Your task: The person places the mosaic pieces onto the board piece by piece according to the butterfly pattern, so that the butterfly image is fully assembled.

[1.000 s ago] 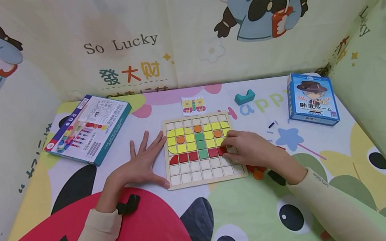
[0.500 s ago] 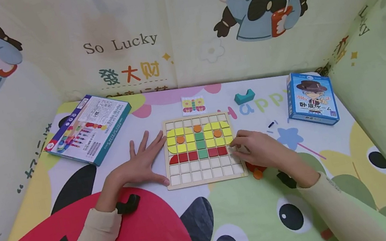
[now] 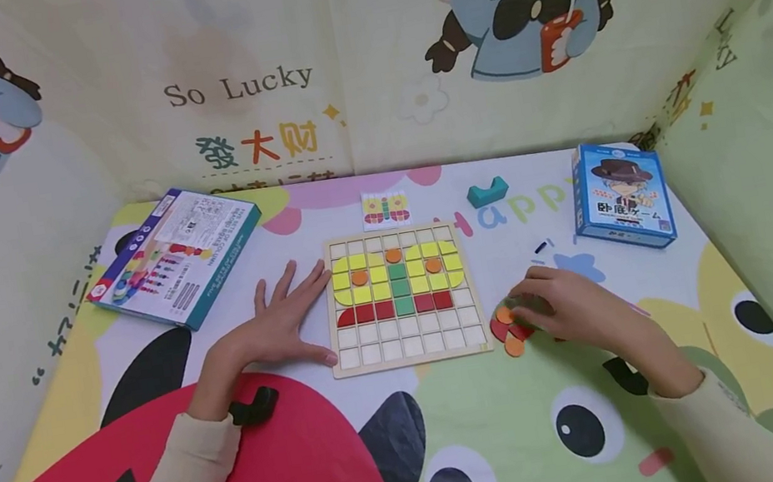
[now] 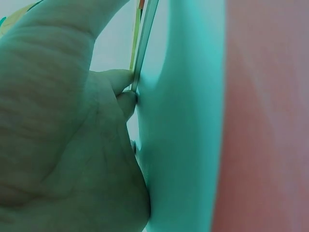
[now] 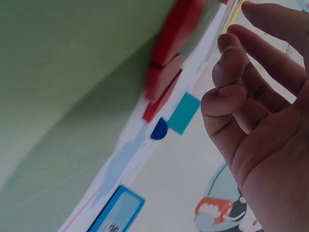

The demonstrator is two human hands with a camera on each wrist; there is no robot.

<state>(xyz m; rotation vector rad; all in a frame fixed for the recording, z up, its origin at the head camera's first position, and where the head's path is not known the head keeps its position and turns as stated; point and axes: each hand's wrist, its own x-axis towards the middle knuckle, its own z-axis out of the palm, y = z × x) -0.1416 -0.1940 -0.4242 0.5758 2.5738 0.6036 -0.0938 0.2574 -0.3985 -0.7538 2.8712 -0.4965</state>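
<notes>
A wooden grid board [image 3: 484, 335] holds yellow, green, orange and red pieces in a butterfly-like pattern. Its red row has a rounded piece [image 3: 345, 317] at the left end, with red squares [image 3: 443, 299] on both sides of the green column. My left hand [image 3: 261, 341] lies spread along the board's left edge, fingertips and thumb touching the frame. My right hand [image 3: 579, 307] is over a small pile of red pieces [image 3: 499, 329] and orange discs [image 3: 515, 347] right of the board. In the right wrist view its fingers [image 5: 224, 104] are loosely bent, with nothing visible between them.
A pattern card [image 3: 385, 209] lies behind the board, with a teal arched block [image 3: 488, 192] to its right. Boxed games stand at the back left [image 3: 180, 257] and back right [image 3: 620, 195]. A small dark blue piece [image 3: 540, 248] lies beyond my right hand.
My right hand has moved off the board, rightward and nearer to me, to the loose pieces. The red squares it covered now show. My left hand has stayed in place.
</notes>
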